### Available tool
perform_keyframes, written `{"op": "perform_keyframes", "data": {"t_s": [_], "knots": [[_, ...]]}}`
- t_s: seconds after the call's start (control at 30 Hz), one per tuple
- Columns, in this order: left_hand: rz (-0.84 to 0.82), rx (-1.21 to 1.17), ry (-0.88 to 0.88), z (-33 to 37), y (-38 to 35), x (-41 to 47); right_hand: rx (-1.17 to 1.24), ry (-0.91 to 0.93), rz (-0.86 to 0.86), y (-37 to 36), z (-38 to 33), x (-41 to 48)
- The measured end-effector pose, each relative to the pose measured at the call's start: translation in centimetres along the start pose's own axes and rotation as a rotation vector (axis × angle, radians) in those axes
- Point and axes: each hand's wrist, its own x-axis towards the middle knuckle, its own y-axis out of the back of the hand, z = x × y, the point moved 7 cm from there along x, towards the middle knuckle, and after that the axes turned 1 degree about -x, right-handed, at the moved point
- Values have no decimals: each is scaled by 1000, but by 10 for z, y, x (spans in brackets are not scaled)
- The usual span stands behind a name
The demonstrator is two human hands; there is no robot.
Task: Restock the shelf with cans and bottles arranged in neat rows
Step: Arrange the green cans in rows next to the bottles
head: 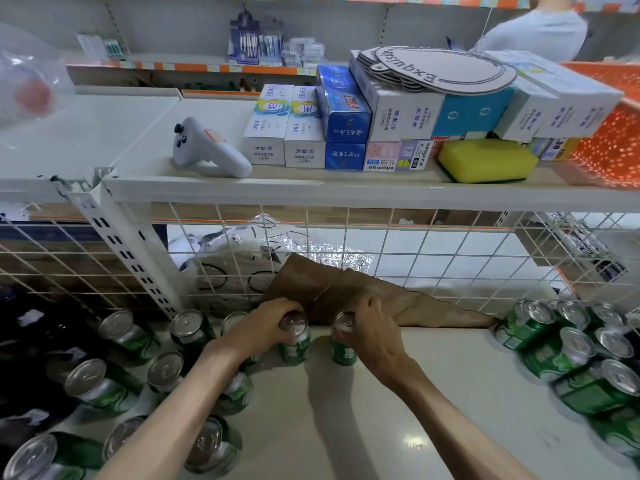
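On the pale lower shelf point(398, 403), my left hand point(266, 327) grips the top of an upright green can point(294, 348) near the back wire grid. My right hand point(370, 330) grips the top of a second upright green can point(343, 353) just to its right; the two cans stand a little apart. Rows of green cans point(131, 368) stand upright on the left of the shelf, some hidden under my left forearm. A cluster of green cans point(568, 348) sits at the right end.
A white wire grid point(415, 258) backs the shelf, with brown paper point(363, 292) and plastic wrap behind it. The upper shelf point(311, 188) carries a white handheld controller point(207, 150), toothpaste boxes point(332, 126), a yellow sponge point(486, 160) and an orange basket point(613, 133). A person point(540, 29) stands far right.
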Motion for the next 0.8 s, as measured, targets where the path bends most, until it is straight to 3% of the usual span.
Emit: {"op": "perform_keyframes", "data": {"t_s": [0.8], "knots": [[-62, 42, 97, -6, -5, 4, 35, 16, 38, -5, -6, -3]]}}
